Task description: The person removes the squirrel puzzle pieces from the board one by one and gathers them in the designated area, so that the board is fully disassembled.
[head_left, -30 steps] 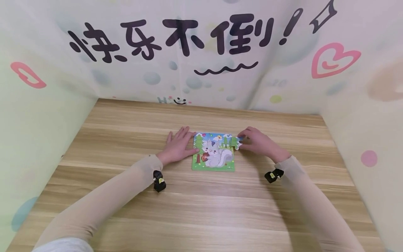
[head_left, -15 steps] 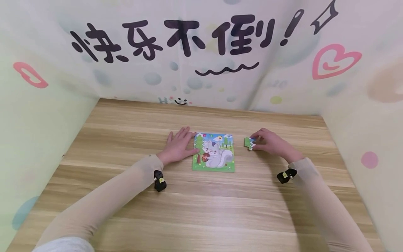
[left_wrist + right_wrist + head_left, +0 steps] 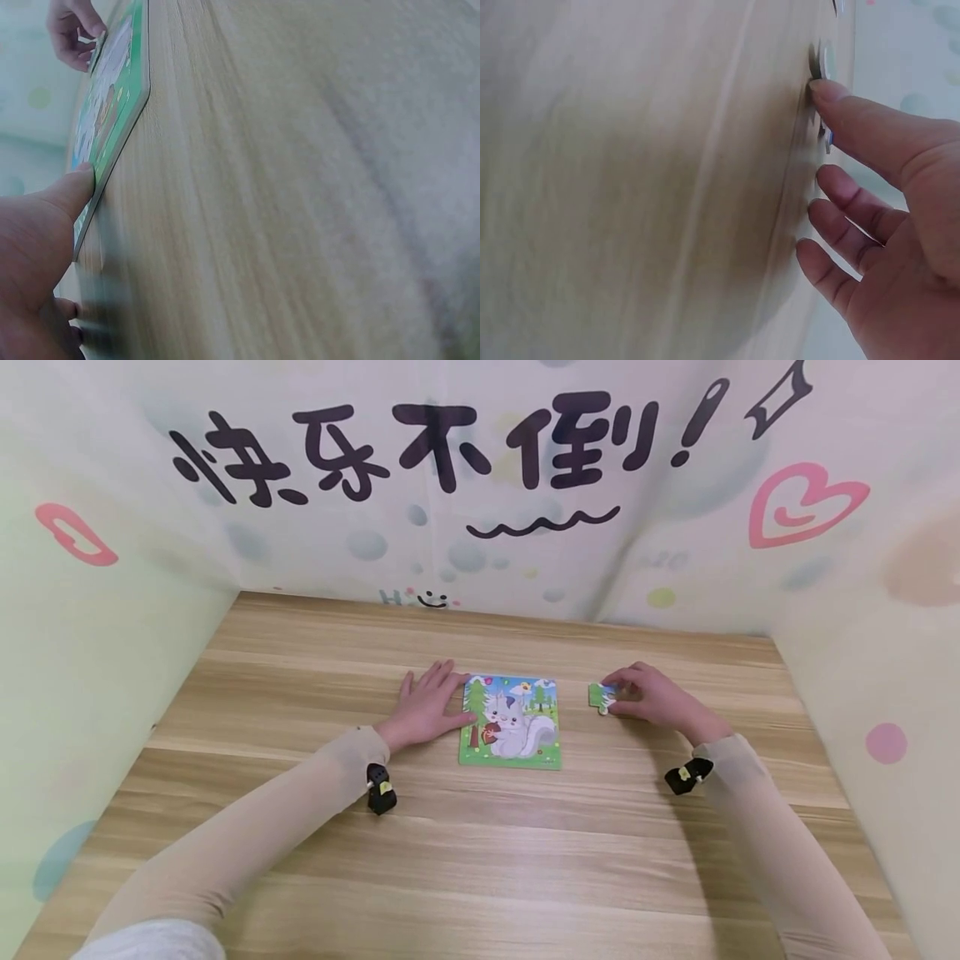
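A square squirrel puzzle (image 3: 510, 752) lies flat on the table in the head view. My left hand (image 3: 426, 708) rests at its left side with spread fingers, the thumb on the puzzle's edge. In the left wrist view that thumb (image 3: 75, 187) presses the puzzle's border (image 3: 124, 124). To the right of the puzzle, my right hand (image 3: 652, 697) pinches a small green puzzle piece (image 3: 597, 695) between thumb and fingers, apart from the puzzle. The right wrist view shows the piece (image 3: 827, 64) nearly edge-on at the thumb tip; its picture is hidden there.
The wood-grain table (image 3: 480, 860) runs under both arms. A printed white backdrop (image 3: 450, 543) stands along its far edge, with pale side walls to the left and right. Black wrist cameras (image 3: 381, 789) are strapped at both cuffs.
My right hand has drawn the puzzle piece rightward, from the puzzle's upper right edge to a spot apart from it. My left hand has kept its place on the puzzle.
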Tool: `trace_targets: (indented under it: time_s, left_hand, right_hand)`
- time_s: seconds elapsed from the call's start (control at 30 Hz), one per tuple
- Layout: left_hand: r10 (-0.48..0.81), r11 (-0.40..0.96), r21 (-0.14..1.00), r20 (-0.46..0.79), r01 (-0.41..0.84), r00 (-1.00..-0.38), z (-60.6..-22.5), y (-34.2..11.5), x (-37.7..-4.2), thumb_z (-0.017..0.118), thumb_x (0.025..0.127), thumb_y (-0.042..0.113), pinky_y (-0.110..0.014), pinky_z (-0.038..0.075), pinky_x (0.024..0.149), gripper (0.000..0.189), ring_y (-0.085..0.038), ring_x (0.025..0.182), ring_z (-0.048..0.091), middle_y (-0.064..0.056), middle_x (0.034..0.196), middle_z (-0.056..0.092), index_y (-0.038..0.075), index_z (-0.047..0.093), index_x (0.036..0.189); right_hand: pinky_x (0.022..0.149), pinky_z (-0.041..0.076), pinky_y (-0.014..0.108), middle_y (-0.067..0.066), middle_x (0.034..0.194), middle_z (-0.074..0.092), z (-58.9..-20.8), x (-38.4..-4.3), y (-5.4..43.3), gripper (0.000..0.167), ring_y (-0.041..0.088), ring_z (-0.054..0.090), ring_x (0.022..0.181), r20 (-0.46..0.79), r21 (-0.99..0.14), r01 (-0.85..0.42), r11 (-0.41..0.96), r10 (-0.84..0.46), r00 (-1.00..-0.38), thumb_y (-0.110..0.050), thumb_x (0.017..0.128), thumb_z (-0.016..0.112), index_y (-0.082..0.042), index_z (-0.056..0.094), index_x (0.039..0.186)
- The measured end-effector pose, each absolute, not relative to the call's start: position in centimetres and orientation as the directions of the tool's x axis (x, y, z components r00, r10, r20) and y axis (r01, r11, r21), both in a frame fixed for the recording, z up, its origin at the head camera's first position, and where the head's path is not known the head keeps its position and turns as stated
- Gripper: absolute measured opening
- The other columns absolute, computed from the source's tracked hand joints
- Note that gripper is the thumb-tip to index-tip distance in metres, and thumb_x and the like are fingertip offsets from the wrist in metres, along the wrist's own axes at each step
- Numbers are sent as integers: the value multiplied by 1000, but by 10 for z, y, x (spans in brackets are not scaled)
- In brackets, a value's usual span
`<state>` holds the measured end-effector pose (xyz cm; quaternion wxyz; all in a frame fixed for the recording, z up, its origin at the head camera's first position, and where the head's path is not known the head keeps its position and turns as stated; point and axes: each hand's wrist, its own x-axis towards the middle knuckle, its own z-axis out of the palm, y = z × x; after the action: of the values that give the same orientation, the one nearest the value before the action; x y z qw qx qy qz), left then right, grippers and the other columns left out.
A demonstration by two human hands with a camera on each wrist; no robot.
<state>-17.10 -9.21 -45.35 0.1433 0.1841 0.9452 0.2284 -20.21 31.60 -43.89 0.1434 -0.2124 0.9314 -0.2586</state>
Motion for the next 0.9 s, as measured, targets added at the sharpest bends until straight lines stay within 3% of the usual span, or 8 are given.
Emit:
trace_targets:
  time_s: [0.43, 0.9]
  left_hand:
    - [424, 829, 472, -179, 301, -888, -451, -94, -173, 63, 99, 56, -70, -3, 122, 79, -39, 160, 7, -19, 173, 12, 15, 37, 162]
    - [421, 837, 457, -185, 302, -888, -450, -92, -171, 64, 99, 56, -71, 1, 122, 78, -40, 160, 9, -19, 173, 14, 15, 39, 161]
  right_hand:
    - [92, 44, 50, 18, 117, 61, -440, -203, 317, 41, 34, 53, 104, -138, -553, -314, 772, -456, -879, -21, 96, 78, -5, 68, 131]
    - [99, 43, 55, 19, 121, 61, -445, -200, 319, 41, 35, 54, 111, -136, -588, -298, 752, -455, -880, -21, 96, 78, -6, 67, 132]
